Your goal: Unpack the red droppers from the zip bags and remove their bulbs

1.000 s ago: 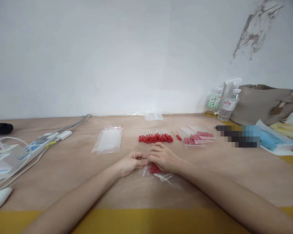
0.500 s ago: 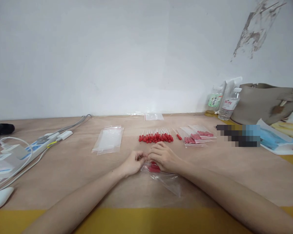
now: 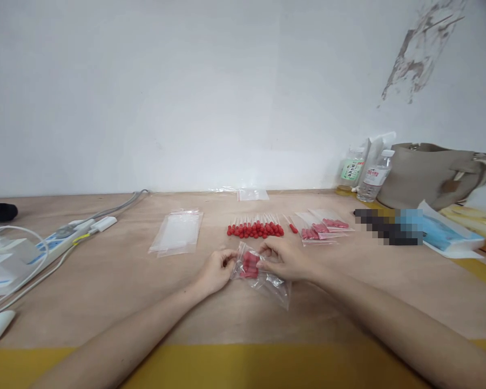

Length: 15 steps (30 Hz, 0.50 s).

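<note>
Both hands are pinching one small clear bag (image 3: 263, 274) of red-tipped sticks just above the worktop (image 3: 348, 302): the left hand (image 3: 215, 272) is gripping its near-left edge, the right hand (image 3: 285, 259) its top. Just beyond the hands a row of loose red-tipped sticks (image 3: 254, 228) is lying; filled bags (image 3: 322, 228) are sitting beyond the right hand, empty bags (image 3: 177, 232) beyond the left.

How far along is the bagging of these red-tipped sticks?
Done: a few filled bags lie at the right. In hand: the left hand and right hand each grip a clear bag with red tips inside. Left: a row of loose sticks and a stack of empty bags.
</note>
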{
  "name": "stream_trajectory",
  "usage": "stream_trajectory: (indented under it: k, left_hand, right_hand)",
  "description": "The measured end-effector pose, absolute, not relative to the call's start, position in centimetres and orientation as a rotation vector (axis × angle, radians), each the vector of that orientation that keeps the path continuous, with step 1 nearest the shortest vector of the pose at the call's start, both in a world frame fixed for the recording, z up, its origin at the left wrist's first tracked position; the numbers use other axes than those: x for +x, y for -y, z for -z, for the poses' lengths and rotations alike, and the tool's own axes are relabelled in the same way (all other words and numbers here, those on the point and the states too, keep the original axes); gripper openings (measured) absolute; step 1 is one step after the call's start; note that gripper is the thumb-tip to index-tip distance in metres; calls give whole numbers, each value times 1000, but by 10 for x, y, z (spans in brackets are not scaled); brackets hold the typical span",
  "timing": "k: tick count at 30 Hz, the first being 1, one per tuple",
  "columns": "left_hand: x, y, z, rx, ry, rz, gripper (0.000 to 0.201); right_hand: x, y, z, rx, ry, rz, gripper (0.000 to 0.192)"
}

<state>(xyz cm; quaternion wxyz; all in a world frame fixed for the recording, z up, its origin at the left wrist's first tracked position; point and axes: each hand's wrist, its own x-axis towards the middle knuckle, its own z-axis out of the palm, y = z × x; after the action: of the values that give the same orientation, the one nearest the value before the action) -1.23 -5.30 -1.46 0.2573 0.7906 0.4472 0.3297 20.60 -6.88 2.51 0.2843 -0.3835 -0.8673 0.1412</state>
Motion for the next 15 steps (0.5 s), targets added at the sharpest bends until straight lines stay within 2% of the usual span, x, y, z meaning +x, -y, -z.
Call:
stream_trajectory:
  k: [4,15]
  left_hand:
    - [-16,54,9,2369,-1282,-859,26]
    - [-9,62,-11,2302,-1006,-725,23]
  right_hand:
    - [219,75,-8,-1181,2316,-334,30]
    - [224,70,-3,-1092,2343,-499,32]
